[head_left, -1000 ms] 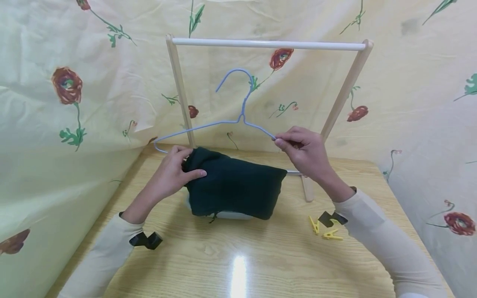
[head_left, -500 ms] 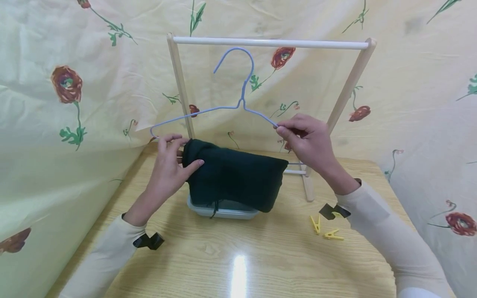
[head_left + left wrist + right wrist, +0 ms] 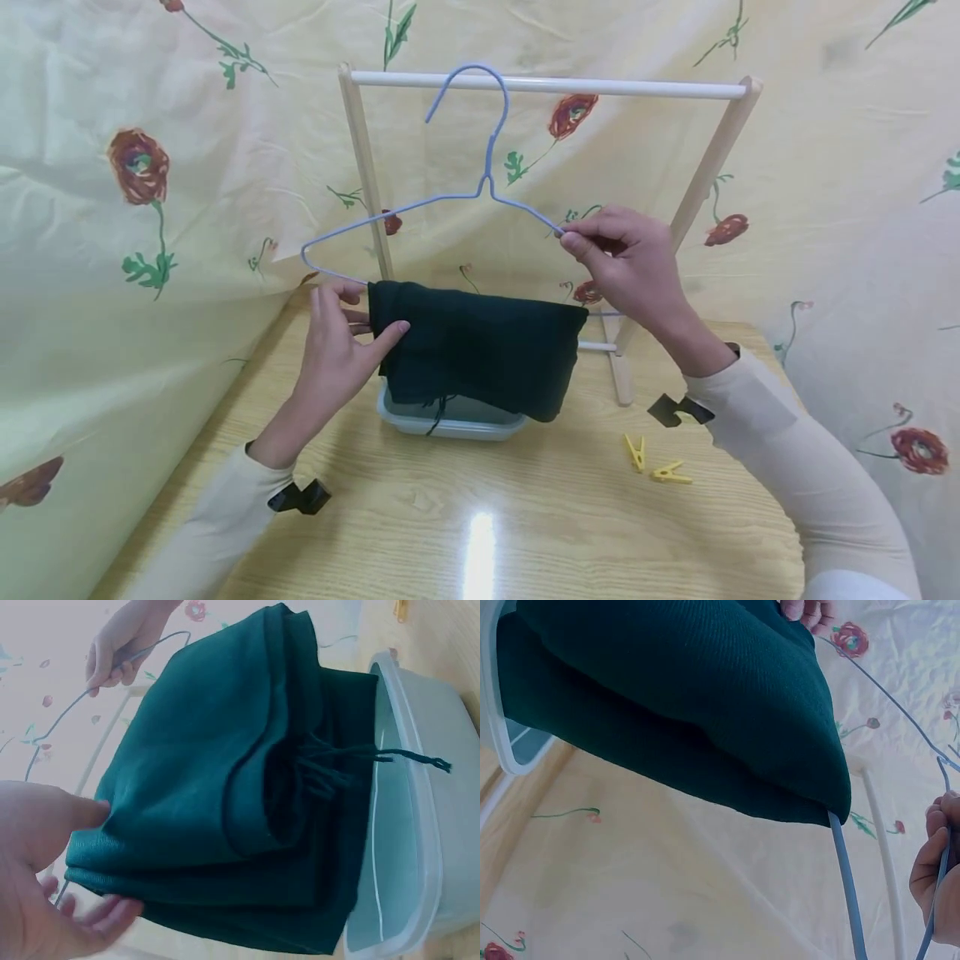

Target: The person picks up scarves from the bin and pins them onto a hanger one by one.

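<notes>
A blue wire hanger [image 3: 442,198] is held up in front of the rack, its hook overlapping the white top bar in the head view. My right hand [image 3: 630,267] pinches its right shoulder between thumb and fingers. Folded over the hanger's lower bar is a dark green cloth [image 3: 480,350], with loose dark strings [image 3: 375,753] dangling from its front. My left hand [image 3: 333,354] pinches the cloth's left end, thumb in front and fingers behind. In the right wrist view, the bar [image 3: 846,881] comes out of the cloth's right end.
Below the cloth stands a pale plastic tub [image 3: 457,429]. Two yellow clothespins [image 3: 636,454] lie on the wooden table [image 3: 375,517] at right. Behind the hands rises a rack with a white top bar [image 3: 600,86] and wooden legs, before a floral curtain [image 3: 187,275].
Both hands have raised the hanger, bringing its hook up to the rack's bar. The cloth has risen with it, showing more of the tub, and its left end has been drawn straighter.
</notes>
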{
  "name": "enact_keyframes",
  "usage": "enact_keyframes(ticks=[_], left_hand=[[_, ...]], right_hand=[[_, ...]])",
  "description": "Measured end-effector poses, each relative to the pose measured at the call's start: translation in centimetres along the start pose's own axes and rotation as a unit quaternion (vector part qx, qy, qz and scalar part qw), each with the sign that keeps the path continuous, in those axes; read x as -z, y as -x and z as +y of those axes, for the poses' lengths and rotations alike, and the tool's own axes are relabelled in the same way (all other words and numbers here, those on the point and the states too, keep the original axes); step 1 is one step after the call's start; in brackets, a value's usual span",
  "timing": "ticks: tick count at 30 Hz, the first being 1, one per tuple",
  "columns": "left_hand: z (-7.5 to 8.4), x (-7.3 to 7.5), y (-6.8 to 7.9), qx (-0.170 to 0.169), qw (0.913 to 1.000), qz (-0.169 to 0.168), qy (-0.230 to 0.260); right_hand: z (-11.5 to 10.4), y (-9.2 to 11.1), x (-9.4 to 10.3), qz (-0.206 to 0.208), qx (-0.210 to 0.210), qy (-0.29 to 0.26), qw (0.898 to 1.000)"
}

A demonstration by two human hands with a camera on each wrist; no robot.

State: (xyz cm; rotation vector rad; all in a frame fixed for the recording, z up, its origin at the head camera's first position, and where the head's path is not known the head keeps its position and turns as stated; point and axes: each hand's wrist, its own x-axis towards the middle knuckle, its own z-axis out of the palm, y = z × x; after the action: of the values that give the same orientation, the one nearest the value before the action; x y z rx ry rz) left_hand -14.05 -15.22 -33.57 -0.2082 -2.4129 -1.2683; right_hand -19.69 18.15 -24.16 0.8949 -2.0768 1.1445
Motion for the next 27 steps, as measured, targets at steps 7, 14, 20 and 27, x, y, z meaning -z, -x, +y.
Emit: enact_keyframes(ticks=[7, 14, 20, 27], left_hand=[[0.2, 0.3, -0.9, 0.091, 0.9899, -0.108, -0.004], [0.8, -0.2, -1.6, 0.076, 0.9908, -0.11, -0.018], [0.8, -0.2, -1.2, 0.042, 0.9953, -0.073, -0.047], [1.6, -0.8, -0.9, -0.152, 0.9815, 0.041, -0.109]], right_hand=[[-0.7, -0.6, 0.5, 0.011, -0.002, 0.011, 1.0], [-1.1, -0.5, 0.6, 0.01, -0.01, 0.026, 1.0], [-1.3, -0.4, 0.9, 0.015, -0.015, 0.041, 0.999], [-1.4, -0.2, 1.0, 0.009, -0.017, 0.044, 0.999]])
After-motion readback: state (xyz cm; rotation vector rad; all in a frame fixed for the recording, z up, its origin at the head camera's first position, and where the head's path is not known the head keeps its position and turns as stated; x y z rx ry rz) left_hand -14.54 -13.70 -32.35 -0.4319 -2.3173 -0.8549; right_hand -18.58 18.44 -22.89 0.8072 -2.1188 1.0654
